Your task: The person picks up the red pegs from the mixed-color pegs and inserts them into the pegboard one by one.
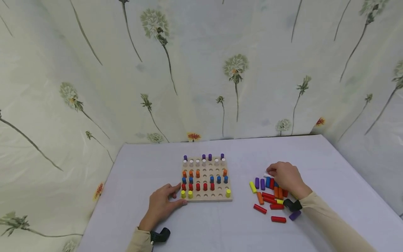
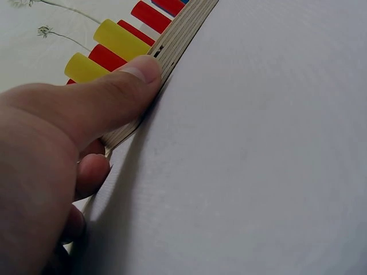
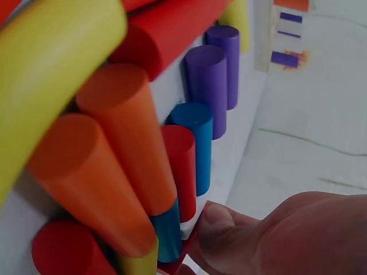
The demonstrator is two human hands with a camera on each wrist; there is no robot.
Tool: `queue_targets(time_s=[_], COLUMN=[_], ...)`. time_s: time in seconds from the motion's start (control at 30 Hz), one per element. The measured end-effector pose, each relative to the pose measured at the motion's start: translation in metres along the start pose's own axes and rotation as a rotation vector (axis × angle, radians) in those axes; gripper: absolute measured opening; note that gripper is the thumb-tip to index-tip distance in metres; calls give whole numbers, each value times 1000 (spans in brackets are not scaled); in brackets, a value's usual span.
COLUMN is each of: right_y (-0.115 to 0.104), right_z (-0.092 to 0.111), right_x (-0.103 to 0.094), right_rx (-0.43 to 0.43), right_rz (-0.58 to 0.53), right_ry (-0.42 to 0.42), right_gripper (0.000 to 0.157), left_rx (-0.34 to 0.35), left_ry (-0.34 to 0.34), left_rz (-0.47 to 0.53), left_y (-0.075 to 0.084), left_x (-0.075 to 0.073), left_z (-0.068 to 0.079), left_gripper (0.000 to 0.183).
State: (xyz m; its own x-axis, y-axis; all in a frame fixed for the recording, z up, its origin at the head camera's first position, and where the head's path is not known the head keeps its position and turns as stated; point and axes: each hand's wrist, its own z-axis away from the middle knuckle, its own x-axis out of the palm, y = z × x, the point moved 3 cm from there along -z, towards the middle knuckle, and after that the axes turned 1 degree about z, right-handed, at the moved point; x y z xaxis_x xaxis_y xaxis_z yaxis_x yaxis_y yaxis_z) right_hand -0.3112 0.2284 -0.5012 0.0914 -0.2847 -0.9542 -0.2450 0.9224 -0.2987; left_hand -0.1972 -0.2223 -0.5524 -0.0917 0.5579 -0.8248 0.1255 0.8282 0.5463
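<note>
A wooden pegboard (image 1: pixel 209 200) holds upright pegs in colored rows: purple, white, orange, blue, red and yellow. My left hand (image 1: pixel 162 204) grips its near left corner, with the thumb on the front edge (image 2: pixel 178 48) and other fingers at the left side. Over at the right, my right hand (image 1: pixel 286 176) is at the far side of a loose pile of pegs. Its thumb (image 3: pixel 218 220) and a fingertip pinch a red peg (image 3: pixel 186 245), mostly hidden. Close to those fingertips lies a white peg (image 1: pixel 266 175).
Loose pegs lie right of the board, among them purple pegs (image 1: pixel 262 184), a yellow peg (image 1: pixel 253 187), orange pegs (image 3: pixel 94 172) and a red peg (image 1: pixel 278 219) nearest the front. A flowered cloth (image 1: pixel 201 87) hangs behind the white table (image 1: pixel 151 157).
</note>
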Motion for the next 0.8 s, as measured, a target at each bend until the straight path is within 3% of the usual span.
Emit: queue_targets(time_s=[0.5,0.67,0.8], right_y=[2,3,3], right_z=[1,0,-2], right_x=[16,14,6], right_rx=[21,64,79], right_rz=[26,-18,-46], right_ry=[90,75,134], right_gripper=[12,18,20], left_rx=[20,12,3], left_ry=[14,14,11], left_rz=[1,-14,-14], left_y=[0,-1,0], left_x=[3,2,0], left_z=[1,1,0], left_gripper=[69,70,69])
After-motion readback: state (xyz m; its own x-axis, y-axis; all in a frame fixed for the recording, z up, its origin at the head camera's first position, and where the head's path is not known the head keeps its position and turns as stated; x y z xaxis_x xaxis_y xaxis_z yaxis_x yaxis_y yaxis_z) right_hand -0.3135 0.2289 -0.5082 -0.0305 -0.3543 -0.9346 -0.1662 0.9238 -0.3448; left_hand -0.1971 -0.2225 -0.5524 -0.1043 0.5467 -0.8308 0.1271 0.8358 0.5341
